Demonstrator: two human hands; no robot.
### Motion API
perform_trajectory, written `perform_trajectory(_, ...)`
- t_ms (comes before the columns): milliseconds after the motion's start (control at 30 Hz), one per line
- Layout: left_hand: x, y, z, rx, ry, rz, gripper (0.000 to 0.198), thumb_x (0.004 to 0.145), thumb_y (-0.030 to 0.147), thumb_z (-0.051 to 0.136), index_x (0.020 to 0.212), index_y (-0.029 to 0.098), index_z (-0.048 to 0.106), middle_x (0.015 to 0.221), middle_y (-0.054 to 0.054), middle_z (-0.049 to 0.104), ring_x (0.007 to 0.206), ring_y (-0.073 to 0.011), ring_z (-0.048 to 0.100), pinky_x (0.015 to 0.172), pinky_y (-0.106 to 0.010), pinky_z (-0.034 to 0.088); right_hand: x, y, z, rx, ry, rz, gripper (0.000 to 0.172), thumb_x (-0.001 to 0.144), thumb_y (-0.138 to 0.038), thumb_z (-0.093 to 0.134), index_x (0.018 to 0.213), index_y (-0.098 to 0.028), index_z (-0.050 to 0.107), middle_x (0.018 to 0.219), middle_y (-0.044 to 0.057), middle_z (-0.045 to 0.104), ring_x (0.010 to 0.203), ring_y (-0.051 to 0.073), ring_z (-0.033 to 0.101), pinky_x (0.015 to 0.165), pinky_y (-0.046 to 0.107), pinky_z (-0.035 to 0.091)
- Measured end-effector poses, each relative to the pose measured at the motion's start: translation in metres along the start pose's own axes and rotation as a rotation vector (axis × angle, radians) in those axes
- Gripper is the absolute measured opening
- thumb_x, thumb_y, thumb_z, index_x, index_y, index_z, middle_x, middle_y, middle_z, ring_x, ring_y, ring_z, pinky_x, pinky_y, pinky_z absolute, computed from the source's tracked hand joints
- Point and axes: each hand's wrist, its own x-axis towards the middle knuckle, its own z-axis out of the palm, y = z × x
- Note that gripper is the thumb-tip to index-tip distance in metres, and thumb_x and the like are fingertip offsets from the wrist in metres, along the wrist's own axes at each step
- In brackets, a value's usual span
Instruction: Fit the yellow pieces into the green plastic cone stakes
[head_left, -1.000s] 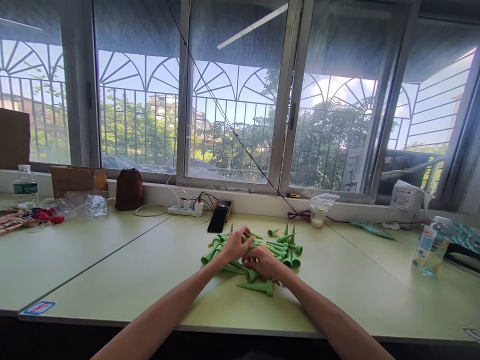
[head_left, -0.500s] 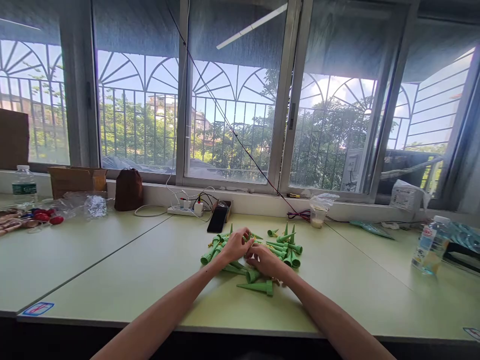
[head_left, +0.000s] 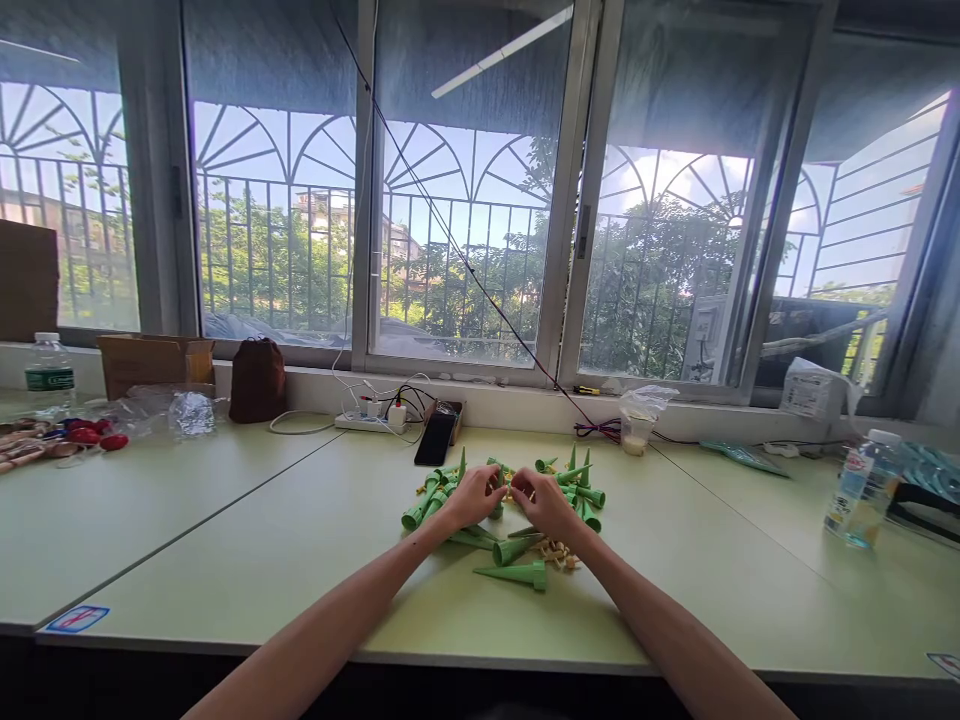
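Observation:
A heap of green plastic cones (head_left: 577, 490) lies on the pale green table (head_left: 300, 560), with small tan pieces (head_left: 556, 552) beside it. My left hand (head_left: 471, 497) is curled over the heap and grips an upright green cone (head_left: 496, 492). My right hand (head_left: 546, 503) is close beside it, fingers pinched toward the same cone; what they hold is too small to name. One green cone (head_left: 516, 574) lies alone nearest me.
A black phone (head_left: 436, 438) and a power strip (head_left: 364, 421) sit behind the heap. A brown pouch (head_left: 257, 379), cardboard box (head_left: 154, 360) and red items (head_left: 86, 436) are at the left. A plastic cup (head_left: 636, 432) and water bottle (head_left: 861, 490) stand at the right.
My right hand has lifted off the near cones and moved up and back to meet my left hand. The tan pieces it covered now show.

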Motion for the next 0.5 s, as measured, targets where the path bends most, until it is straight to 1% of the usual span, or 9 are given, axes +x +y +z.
perform_trajectory(133,-0.0004,-0.0025,0.0021,0.019,-0.023,0.012,0.012,0.079,0.025,0.060,0.070,0.018,0.056,0.064,0.000,0.059,0.065,-0.0156,0.055,0.062,-0.024,0.038,0.0016,0.0037,-0.0020,0.013,0.084,0.024,0.017,0.087,-0.019,0.050,0.094,-0.016,0.065,0.080,0.005,0.067,0.069,0.015,0.058,0.066,0.025,0.042)
perform_trajectory(267,-0.0002,-0.0020,0.0021,-0.033,-0.015,0.012,0.009,0.080,0.024,0.057,0.074,0.017,0.059,0.066,-0.001,0.060,0.065,-0.0149,0.055,0.061,-0.024,0.038,0.0029,0.0059,-0.0040,-0.033,0.158,0.021,0.023,0.090,-0.022,0.046,0.093,-0.016,0.068,0.087,0.008,0.068,0.078,0.018,0.060,0.073,0.029,0.044)
perform_trajectory(400,-0.0001,0.0022,0.0001,-0.087,0.013,0.007,0.010,0.081,0.025,0.055,0.078,0.017,0.061,0.069,-0.001,0.063,0.064,-0.0139,0.055,0.060,-0.023,0.039,0.0035,0.0063,-0.0052,-0.033,0.188,0.043,0.025,0.090,-0.027,0.046,0.088,-0.016,0.068,0.083,0.008,0.068,0.074,0.019,0.060,0.069,0.028,0.044)
perform_trajectory(500,-0.0001,0.0054,-0.0012,-0.134,0.035,0.002,0.010,0.081,0.024,0.055,0.078,0.017,0.062,0.066,-0.001,0.063,0.062,-0.0130,0.054,0.059,-0.023,0.040,0.0032,0.0077,-0.0048,-0.009,0.168,0.071,0.024,0.090,-0.029,0.048,0.084,-0.016,0.066,0.077,0.007,0.068,0.071,0.018,0.061,0.065,0.026,0.043)
